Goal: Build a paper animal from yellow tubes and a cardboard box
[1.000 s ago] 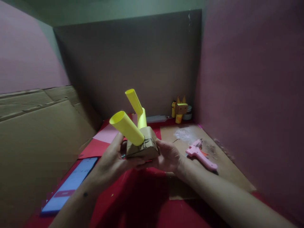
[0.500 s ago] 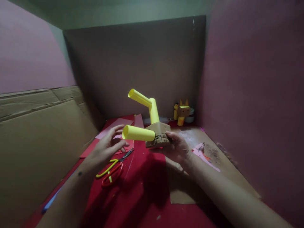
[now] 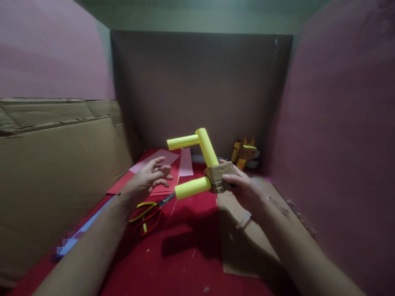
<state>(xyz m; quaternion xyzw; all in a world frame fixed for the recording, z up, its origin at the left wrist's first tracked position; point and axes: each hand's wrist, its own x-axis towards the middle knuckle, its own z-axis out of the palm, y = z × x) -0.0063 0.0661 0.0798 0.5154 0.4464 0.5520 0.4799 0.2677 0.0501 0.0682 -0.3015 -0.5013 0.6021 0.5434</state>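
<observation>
Right hand (image 3: pixel 245 187) holding up a cardboard block (image 3: pixel 221 172) with yellow tubes

In the head view, the right hand is gripping the block above the red tabletop (image 3: pixel 173 263), its thumb pressing on the near face and its other fingers partly hidden behind. Two tubes are sticking out of the block: the upper tube (image 3: pixel 207 149) is leaning up and leftward, with a thinner tube (image 3: pixel 183 142) pointing left from its top, while the lower tube (image 3: pixel 193 188) is reaching left. The left hand (image 3: pixel 151 176) is hovering with fingers loosely spread, holding nothing, near the lower tube's end but apart from it. Scissors (image 3: pixel 161 203) are lying just below that hand, and a phone (image 3: pixel 84 230) is resting beside the left forearm. A horned cardboard figure (image 3: pixel 247 152) is standing at the back, beyond the right hand.
</observation>
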